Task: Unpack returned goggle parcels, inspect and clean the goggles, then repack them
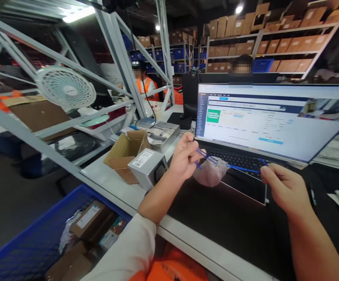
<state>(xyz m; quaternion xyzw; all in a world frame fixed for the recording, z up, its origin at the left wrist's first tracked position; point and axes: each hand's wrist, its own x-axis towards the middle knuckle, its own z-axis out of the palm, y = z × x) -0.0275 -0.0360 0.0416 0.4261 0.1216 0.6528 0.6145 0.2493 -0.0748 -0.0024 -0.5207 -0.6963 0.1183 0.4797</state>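
My left hand (184, 157) is pinched on one end of a blue drawstring (239, 168). My right hand (282, 186) is closed on the other end, so the cord runs taut between them. A small pinkish pouch (211, 172) hangs from the cord just right of my left hand, above the front of an open laptop (270, 121). The laptop's screen shows a web page.
A grey metal box with a label (147, 165) and an open cardboard box (125, 153) sit left of my left hand. A blue crate of parcels (40, 238) stands low left. A white fan (65, 86) hangs on the steel rack. Two other people work behind the table.
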